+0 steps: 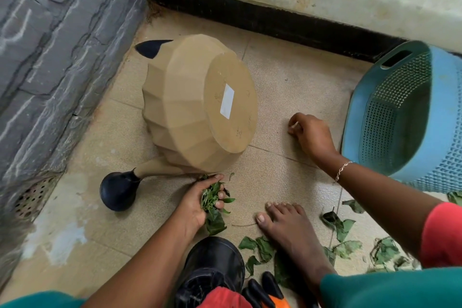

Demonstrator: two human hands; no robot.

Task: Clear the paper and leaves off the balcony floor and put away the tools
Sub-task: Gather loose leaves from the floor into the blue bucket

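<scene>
Currently | left hand clamped round bunch of green leaves, beside tipped tan faceted plastic watering can | right hand fingers curled at floor tile, I can't tell if pinching anything | loose torn leaves on tile by bare foot

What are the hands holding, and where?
The left hand grips a bunch of leaves round its middle. The right hand may pinch something tiny; too small to tell.
</scene>
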